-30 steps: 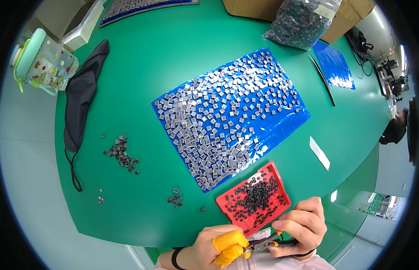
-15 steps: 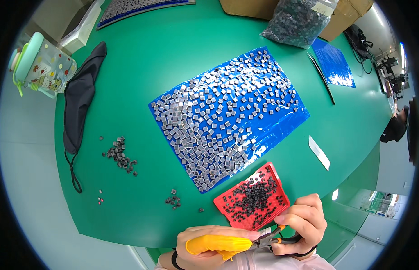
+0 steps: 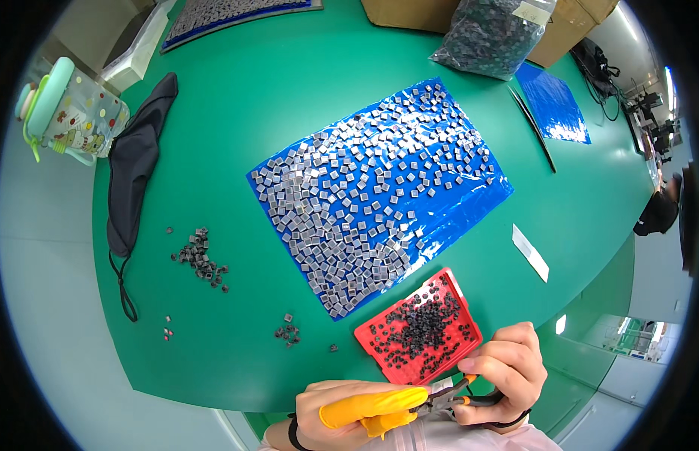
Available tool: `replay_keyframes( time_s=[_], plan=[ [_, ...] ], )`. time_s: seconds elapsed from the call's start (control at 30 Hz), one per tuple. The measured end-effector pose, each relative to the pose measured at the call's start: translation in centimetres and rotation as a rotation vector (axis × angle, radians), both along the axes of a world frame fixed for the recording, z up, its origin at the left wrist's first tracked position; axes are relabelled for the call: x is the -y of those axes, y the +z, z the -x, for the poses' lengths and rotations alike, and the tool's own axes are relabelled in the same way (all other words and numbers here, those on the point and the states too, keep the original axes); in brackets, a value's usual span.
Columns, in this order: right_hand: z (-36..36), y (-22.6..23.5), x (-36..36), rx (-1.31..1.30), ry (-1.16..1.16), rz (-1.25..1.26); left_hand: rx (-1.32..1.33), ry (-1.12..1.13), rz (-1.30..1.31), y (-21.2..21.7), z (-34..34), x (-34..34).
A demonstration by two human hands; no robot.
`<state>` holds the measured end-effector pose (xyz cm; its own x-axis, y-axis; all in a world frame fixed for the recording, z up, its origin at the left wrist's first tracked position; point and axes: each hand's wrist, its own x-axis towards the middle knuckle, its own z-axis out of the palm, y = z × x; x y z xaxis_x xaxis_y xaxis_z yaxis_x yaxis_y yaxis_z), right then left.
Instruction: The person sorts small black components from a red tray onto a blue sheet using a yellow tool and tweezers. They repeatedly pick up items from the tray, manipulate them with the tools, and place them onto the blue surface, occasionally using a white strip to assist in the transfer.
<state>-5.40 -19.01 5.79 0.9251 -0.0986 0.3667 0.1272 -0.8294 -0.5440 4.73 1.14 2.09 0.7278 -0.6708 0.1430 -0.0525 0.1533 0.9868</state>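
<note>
While both hands, left (image 3: 348, 418) and right (image 3: 507, 370), grip pliers (image 3: 448, 397) off the table edge (image 3: 214, 391), the red tray (image 3: 419, 328) lies near.

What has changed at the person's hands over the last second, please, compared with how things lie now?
The left hand has turned its yellow-covered finger from pointing down to lying level, tip toward the pliers. The right hand keeps its grip on the pliers and has barely shifted. The red tray, the blue sheet with its grey squares, the small dark piles and the black mask stayed put.
</note>
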Motion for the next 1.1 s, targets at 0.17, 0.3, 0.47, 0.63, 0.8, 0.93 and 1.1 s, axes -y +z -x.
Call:
replay_keyframes(
  time_s=[0.17,0.3,0.47,0.63,0.8,0.93,1.1],
  plan=[
    [-0.1,0.1,0.0,0.000,-0.025,0.019,-0.318,0.047,0.027,0.5,1.5,-0.2],
    [-0.2,0.1,0.0,-0.001,-0.013,0.014,-0.930,0.170,0.264,1.0,2.6,-0.1],
    [-0.1,-0.3,0.1,0.003,0.003,-0.010,-0.304,0.019,0.101,-0.4,0.8,-0.5],
    [-0.1,-0.1,0.0,0.006,-0.001,0.020,-0.286,0.077,-0.001,0.1,0.6,-0.4],
    [0.1,-0.2,-0.1,0.022,-0.022,0.044,-0.347,0.047,-0.052,-0.3,0.8,-0.7],
    [0.2,-0.2,-0.1,0.009,-0.029,0.032,-0.425,0.049,-0.070,0.3,0.8,-0.7],
    [0.1,-0.3,-0.1,0.004,-0.035,0.005,-0.315,0.060,-0.121,0.5,0.5,-0.4]
  ],
)
